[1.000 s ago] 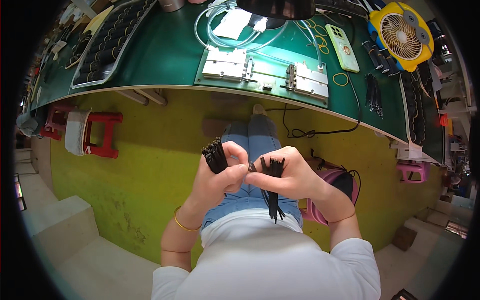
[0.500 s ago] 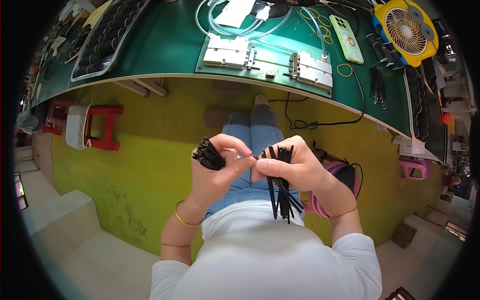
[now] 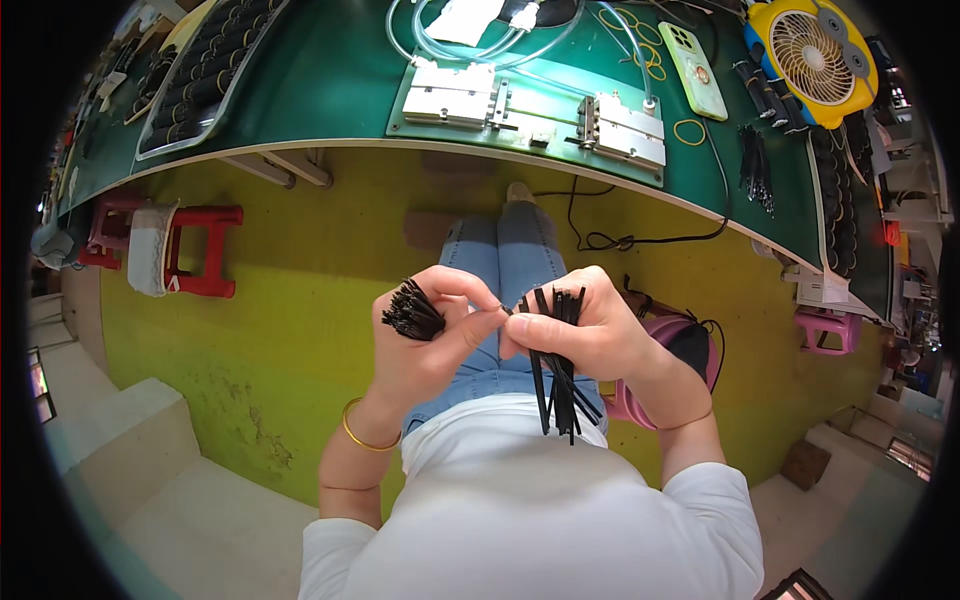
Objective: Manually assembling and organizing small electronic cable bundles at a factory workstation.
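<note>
Above my lap, my left hand (image 3: pixel 428 335) is closed round a tight bundle of thin black wire-like strands (image 3: pixel 412 311), their ends pointing up and left. My right hand (image 3: pixel 590 335) grips a looser bunch of black strips (image 3: pixel 564 390) that fan downward past its palm. The thumbs and forefingers of both hands pinch together at one spot, where a small dark tip shows between them. What exactly that tip is stays too small to make out.
A green workbench (image 3: pixel 330 100) runs across the front, bearing a metal clamping fixture (image 3: pixel 450 100), a phone (image 3: pixel 692 75), a yellow fan (image 3: pixel 812 55) and a tray of black coils (image 3: pixel 205 90). More black strands (image 3: pixel 757 170) lie at right. A red stool (image 3: pixel 205 250) stands left.
Both hands keep their pinch and their bundles, with barely any shift. The whole view has moved slightly.
</note>
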A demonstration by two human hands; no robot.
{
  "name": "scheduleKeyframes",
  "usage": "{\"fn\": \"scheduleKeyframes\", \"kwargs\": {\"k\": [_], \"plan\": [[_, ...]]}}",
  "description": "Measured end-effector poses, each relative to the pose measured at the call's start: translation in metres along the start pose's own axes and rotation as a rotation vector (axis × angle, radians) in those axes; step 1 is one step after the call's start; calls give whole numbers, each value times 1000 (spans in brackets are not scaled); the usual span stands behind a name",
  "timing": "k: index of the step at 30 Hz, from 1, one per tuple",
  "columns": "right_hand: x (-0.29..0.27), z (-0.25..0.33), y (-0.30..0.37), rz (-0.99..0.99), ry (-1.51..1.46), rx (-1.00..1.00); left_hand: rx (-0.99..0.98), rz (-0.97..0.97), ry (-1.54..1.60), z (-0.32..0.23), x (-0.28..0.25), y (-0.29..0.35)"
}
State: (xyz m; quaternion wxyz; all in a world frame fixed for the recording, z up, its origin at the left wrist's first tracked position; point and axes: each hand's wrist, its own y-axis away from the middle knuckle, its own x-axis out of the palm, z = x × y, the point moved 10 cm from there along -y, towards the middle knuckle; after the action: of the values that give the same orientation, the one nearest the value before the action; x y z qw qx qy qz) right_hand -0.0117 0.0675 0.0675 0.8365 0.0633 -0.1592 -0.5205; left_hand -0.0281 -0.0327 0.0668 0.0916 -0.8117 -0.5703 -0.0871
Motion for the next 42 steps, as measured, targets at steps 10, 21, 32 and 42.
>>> {"fn": "scheduleKeyframes", "kwargs": {"k": [10, 21, 32, 42], "plan": [[-1, 9, 0, -45, 189, -72, 27, 22, -54, -2, -3, -5], [4, 14, 4, -52, 501, -240, -103, 209, -395, -18, 25, -23], [4, -2, 0, 6, 125, -64, -71, 51, -293, -20, 8, -16], [4, 0, 1, -23, 182, -95, 140, 163, -582, -44, 33, -24]]}}
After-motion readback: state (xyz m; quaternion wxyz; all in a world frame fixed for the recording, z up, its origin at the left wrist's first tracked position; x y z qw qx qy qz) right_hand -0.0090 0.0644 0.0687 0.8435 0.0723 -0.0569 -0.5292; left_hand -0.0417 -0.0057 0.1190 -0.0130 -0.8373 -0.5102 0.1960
